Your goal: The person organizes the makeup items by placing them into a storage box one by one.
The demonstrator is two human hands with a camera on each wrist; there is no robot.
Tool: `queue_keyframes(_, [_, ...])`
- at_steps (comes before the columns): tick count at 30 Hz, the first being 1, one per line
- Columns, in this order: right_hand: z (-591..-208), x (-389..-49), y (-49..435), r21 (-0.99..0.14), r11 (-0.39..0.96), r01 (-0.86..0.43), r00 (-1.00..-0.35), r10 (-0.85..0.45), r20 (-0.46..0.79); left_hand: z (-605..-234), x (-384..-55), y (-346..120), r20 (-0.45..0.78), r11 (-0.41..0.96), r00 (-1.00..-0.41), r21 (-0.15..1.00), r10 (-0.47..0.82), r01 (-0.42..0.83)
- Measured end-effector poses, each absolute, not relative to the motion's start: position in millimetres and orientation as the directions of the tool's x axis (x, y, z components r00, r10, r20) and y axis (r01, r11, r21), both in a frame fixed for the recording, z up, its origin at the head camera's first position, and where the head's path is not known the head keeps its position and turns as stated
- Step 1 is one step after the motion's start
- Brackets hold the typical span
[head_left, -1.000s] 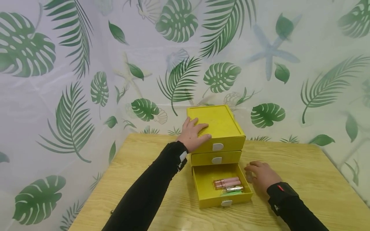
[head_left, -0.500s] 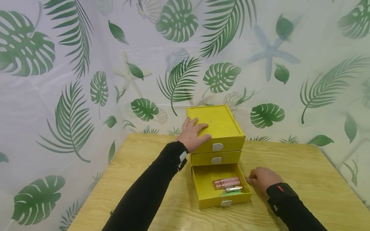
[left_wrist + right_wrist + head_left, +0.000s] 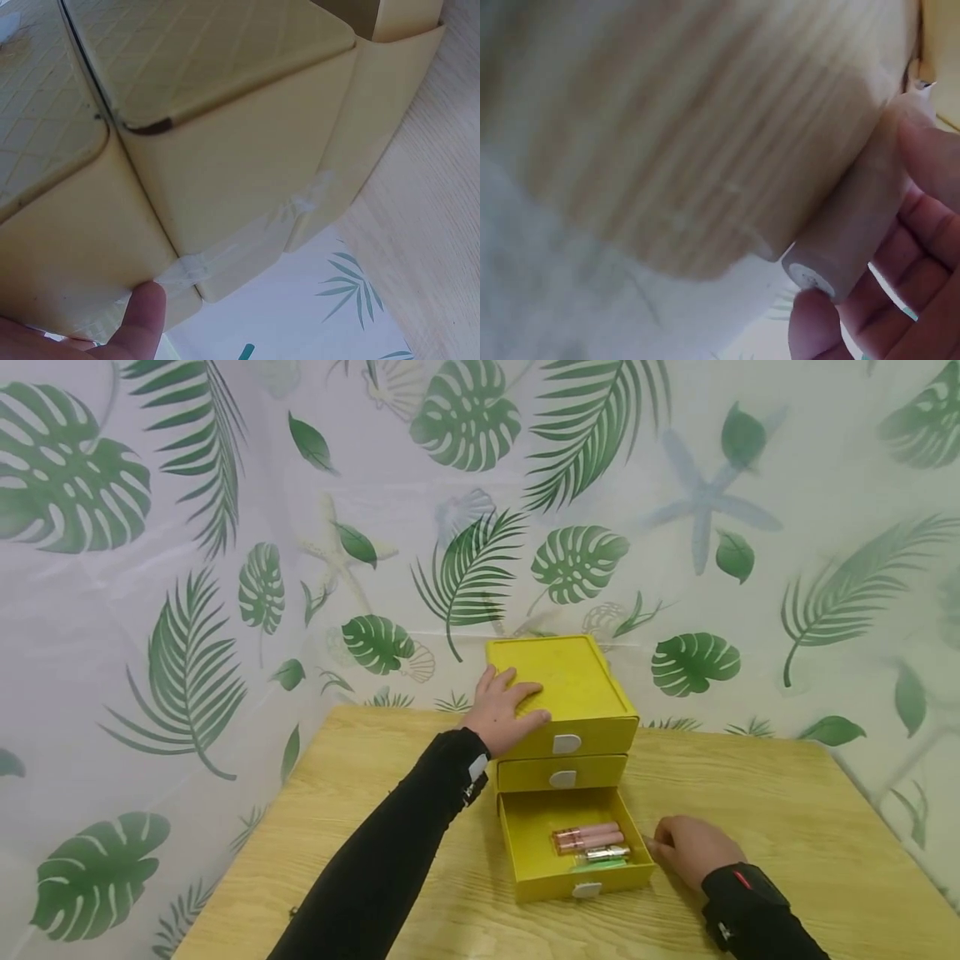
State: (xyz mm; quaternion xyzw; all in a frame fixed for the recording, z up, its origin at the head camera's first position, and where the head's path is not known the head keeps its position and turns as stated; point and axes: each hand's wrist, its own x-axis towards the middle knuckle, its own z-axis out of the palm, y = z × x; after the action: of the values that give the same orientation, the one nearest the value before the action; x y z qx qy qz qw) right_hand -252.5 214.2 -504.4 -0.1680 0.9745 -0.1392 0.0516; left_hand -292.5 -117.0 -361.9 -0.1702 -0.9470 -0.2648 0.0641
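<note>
My left hand [image 3: 501, 714] rests with spread fingers on the top and near left corner of a yellow drawer box [image 3: 573, 681]. In the left wrist view a fingertip [image 3: 148, 304] touches the box's side. The bottom drawer [image 3: 532, 889] is pulled out. Inside it lie two pink lip gloss tubes [image 3: 588, 842], a silver-capped tube [image 3: 606, 853] and a green slim item [image 3: 603, 865]. Beside the drawer's right wall, my right hand [image 3: 693, 852] pinches a pinkish-beige lip gloss tube [image 3: 847, 217] close to the table; it is mostly hidden in the head view.
The wooden table [image 3: 787, 810] extends to both sides of the box. Two upper drawers with white tabs [image 3: 564, 778] are pushed in. A leaf-patterned sheet [image 3: 375, 527] hangs behind and at the left. A small dark spot [image 3: 293, 912] shows on the table at front left.
My right hand has moved slightly down and toward the front, and its fingers have closed on the lip gloss tube beside the drawer. The left hand stays on the box.
</note>
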Motion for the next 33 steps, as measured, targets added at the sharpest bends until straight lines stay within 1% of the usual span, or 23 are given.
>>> queue_keyframes(7, [-509.0, -246.5, 223.5, -0.415, 0.875, -0.249, -0.947, -0.310, -0.084, -362.4, -292.3, -116.1, 0.208, 0.803, -0.933, 0.476, 0.293, 0.359])
queue_keyframes(9, [-507.3, -245.6, 223.3, -0.441, 0.862, -0.251, -0.952, -0.302, -0.049, -362.0, -292.1, -116.0, 0.207, 0.804, -0.933, 0.475, 0.294, 0.359])
queue_keyframes(11, [-503.4, -244.6, 221.6, -0.454, 0.848, -0.272, -0.954, -0.299, 0.013, -361.4, -291.9, -116.0, 0.211, 0.803, -0.932, 0.474, 0.295, 0.361])
queue_keyframes(13, [-498.0, -244.1, 217.6, -0.455, 0.838, -0.303, -0.951, -0.296, 0.088, -360.6, -291.8, -116.1, 0.215, 0.801, -0.931, 0.474, 0.297, 0.365])
queue_keyframes(17, [-484.1, -241.3, 205.0, -0.447, 0.807, -0.386, -0.922, -0.323, 0.212, -360.4, -292.3, -116.8, 0.216, 0.799, -0.930, 0.477, 0.297, 0.366])
queue_keyframes(22, [-468.9, -234.3, 183.7, -0.409, 0.772, -0.486, -0.871, -0.392, 0.297, -360.2, -291.7, -118.2, 0.212, 0.795, -0.931, 0.485, 0.296, 0.363])
queue_keyframes(27, [-460.7, -229.3, 165.0, -0.374, 0.744, -0.553, -0.830, -0.455, 0.323, -360.0, -292.2, -118.2, 0.215, 0.793, -0.931, 0.489, 0.294, 0.363])
queue_keyframes(33, [-463.4, -228.6, 151.0, -0.343, 0.726, -0.596, -0.801, -0.514, 0.306, -362.9, -293.2, -117.7, 0.206, 0.794, -0.934, 0.492, 0.293, 0.357])
